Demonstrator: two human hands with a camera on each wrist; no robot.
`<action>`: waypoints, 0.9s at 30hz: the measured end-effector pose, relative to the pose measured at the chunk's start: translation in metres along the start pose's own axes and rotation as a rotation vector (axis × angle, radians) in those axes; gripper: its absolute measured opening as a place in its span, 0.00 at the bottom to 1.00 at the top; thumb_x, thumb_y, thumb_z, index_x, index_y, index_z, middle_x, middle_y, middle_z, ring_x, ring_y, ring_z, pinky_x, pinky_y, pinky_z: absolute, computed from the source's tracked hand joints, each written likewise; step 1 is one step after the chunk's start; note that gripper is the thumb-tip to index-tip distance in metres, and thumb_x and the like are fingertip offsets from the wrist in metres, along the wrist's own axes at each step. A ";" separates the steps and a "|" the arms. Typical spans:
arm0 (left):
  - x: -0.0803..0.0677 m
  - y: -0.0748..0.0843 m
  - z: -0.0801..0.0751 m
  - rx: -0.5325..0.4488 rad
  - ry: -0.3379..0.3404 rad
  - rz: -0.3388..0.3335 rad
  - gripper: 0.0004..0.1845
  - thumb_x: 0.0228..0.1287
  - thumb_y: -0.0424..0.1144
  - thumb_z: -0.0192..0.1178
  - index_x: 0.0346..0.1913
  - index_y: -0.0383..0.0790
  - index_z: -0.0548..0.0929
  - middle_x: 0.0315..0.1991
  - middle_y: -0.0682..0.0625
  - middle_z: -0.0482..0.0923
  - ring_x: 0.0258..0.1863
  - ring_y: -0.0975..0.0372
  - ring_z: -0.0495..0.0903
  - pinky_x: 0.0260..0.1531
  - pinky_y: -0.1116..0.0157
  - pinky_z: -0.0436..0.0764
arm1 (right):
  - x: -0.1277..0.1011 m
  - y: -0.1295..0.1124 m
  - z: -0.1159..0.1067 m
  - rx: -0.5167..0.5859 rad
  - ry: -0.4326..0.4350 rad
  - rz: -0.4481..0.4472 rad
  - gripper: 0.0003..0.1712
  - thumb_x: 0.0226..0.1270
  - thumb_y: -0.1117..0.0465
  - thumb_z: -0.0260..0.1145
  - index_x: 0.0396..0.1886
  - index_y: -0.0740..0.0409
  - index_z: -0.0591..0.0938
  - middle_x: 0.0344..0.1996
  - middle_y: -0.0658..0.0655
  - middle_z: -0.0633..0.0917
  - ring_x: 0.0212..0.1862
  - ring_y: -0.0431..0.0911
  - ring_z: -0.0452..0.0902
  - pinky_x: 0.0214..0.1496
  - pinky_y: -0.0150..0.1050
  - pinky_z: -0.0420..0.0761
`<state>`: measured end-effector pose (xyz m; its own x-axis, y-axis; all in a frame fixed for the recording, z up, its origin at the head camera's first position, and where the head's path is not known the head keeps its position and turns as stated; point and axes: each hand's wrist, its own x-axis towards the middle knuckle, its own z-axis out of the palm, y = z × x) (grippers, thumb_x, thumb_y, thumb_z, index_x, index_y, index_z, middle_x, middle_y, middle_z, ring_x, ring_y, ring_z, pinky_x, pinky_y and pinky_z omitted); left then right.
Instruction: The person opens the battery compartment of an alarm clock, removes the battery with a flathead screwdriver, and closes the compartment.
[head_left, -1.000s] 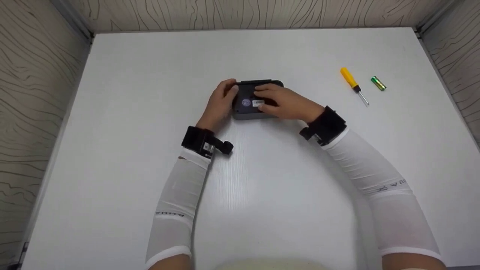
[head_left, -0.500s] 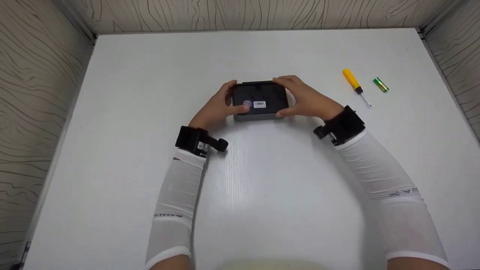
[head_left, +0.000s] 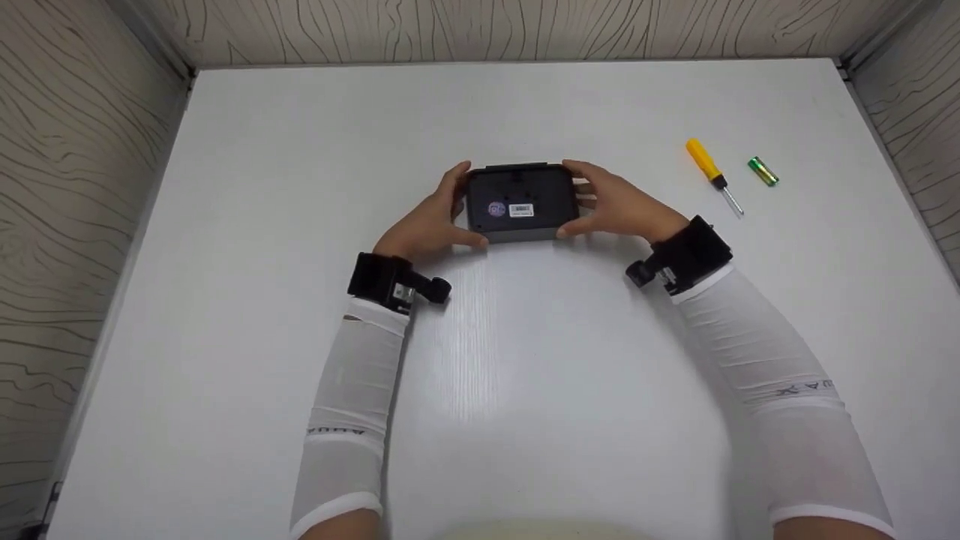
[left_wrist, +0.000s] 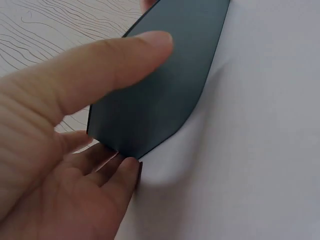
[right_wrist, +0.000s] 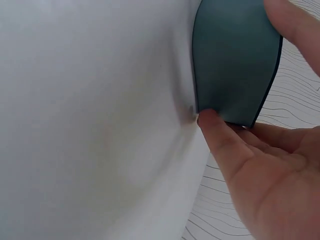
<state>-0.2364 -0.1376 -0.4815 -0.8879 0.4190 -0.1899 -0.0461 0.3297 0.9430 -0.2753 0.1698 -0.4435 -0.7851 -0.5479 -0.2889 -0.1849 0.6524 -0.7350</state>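
Note:
A dark box-shaped device lies on the table with a flat black face up, bearing a white barcode label and a round sticker. My left hand grips its left end, thumb on the near side and fingers round the far corner. At the other end my right hand holds it the same way, thumb at the near right corner. The left wrist view shows the thumb pressed on the device's smooth grey-green side. In the right wrist view a fingertip touches the lower corner of that side.
A yellow-handled screwdriver lies on the white table to the right of the device. Beside it is a green battery. Wood-patterned panels stand along the back and both sides.
My right hand has moved from the device's upper face to its right end. The left thumb has slid from the upper face to the near side. The device has shifted slightly right.

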 end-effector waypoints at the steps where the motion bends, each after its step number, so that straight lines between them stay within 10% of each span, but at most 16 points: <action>1: 0.000 0.000 0.000 -0.025 -0.001 0.006 0.68 0.48 0.30 0.80 0.82 0.47 0.39 0.82 0.48 0.45 0.80 0.61 0.47 0.71 0.76 0.54 | 0.000 0.000 0.000 -0.003 0.007 0.000 0.66 0.52 0.55 0.84 0.81 0.60 0.51 0.78 0.62 0.58 0.75 0.58 0.61 0.74 0.50 0.65; 10: -0.001 -0.004 -0.002 -0.009 0.030 0.058 0.61 0.47 0.31 0.81 0.79 0.44 0.50 0.78 0.48 0.56 0.77 0.63 0.55 0.69 0.76 0.60 | 0.001 0.003 0.004 -0.013 0.062 -0.003 0.65 0.49 0.52 0.85 0.80 0.59 0.56 0.77 0.62 0.62 0.74 0.57 0.62 0.74 0.53 0.63; 27: -0.006 0.005 -0.005 -0.143 0.135 0.186 0.52 0.54 0.35 0.79 0.79 0.43 0.60 0.74 0.51 0.65 0.73 0.64 0.63 0.69 0.71 0.63 | -0.005 0.010 0.003 0.378 0.171 -0.136 0.49 0.56 0.67 0.78 0.75 0.62 0.63 0.72 0.60 0.65 0.73 0.52 0.63 0.73 0.45 0.66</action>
<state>-0.2342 -0.1431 -0.4747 -0.9396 0.3417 0.0193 0.0679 0.1309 0.9891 -0.2718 0.1777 -0.4510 -0.8610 -0.5003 -0.0914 -0.0891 0.3252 -0.9414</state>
